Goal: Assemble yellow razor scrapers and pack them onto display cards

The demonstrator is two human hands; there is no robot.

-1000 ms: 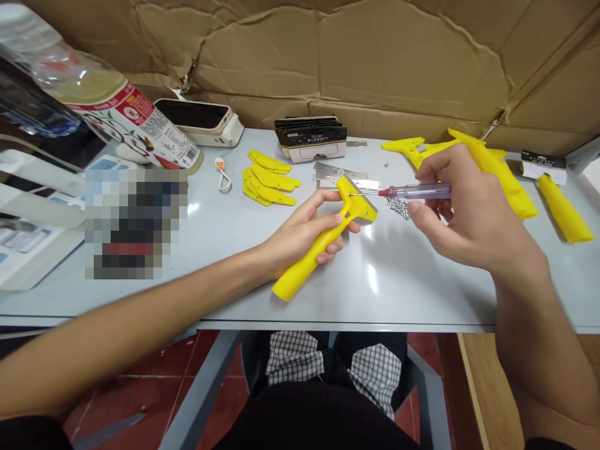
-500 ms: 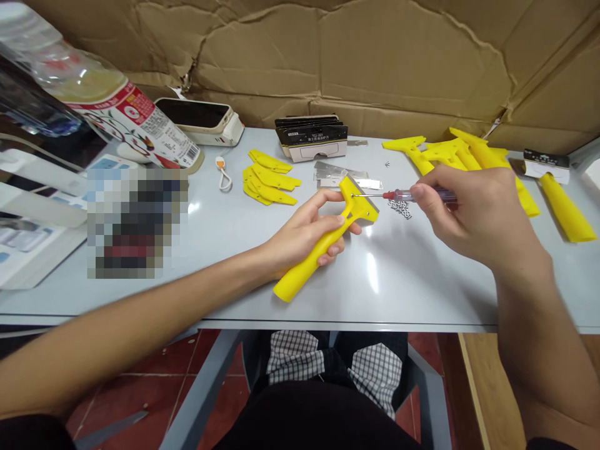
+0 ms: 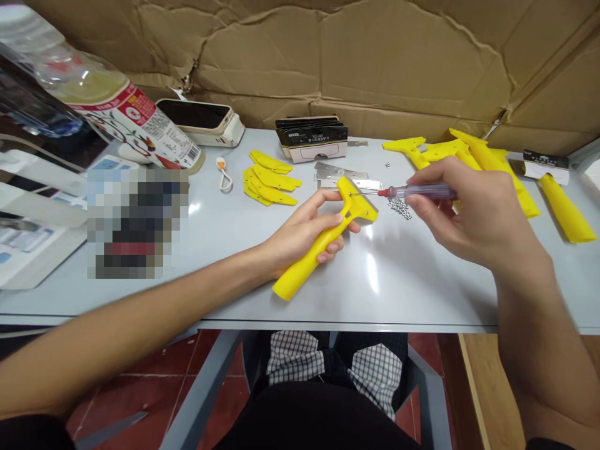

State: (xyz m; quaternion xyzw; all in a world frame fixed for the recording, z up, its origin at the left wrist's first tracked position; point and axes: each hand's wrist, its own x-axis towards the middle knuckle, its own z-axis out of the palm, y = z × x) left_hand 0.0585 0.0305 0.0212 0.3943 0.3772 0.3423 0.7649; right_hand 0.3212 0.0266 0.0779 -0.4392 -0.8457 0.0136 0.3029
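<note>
My left hand (image 3: pixel 307 231) is wrapped round a yellow scraper (image 3: pixel 307 264), its head tilted up and to the right, with a metal blade along the head's edge. Two small screws show in the head. Between the thumb and fingers of my right hand (image 3: pixel 469 209) is a screwdriver (image 3: pixel 398 191) with a clear handle and red collar. Its thin shaft reaches left to the screw at the upper end of the scraper's head. A pile of screws (image 3: pixel 400 210) lies just below the screwdriver. Behind the head lie flat metal blades (image 3: pixel 340 172).
Several yellow plates (image 3: pixel 269 181) lie left of the blades. A box of black cards (image 3: pixel 313 142) stands behind. More yellow scrapers (image 3: pixel 509 178) are heaped at right, near one with a card (image 3: pixel 565 206). A bottle (image 3: pixel 140 115) and a phone (image 3: pixel 199 115) are at left.
My right fingers have loosened and shifted on the screwdriver, so more of its handle shows. The scraper has moved very slightly left; the screwdriver tip stays at the same screw.
</note>
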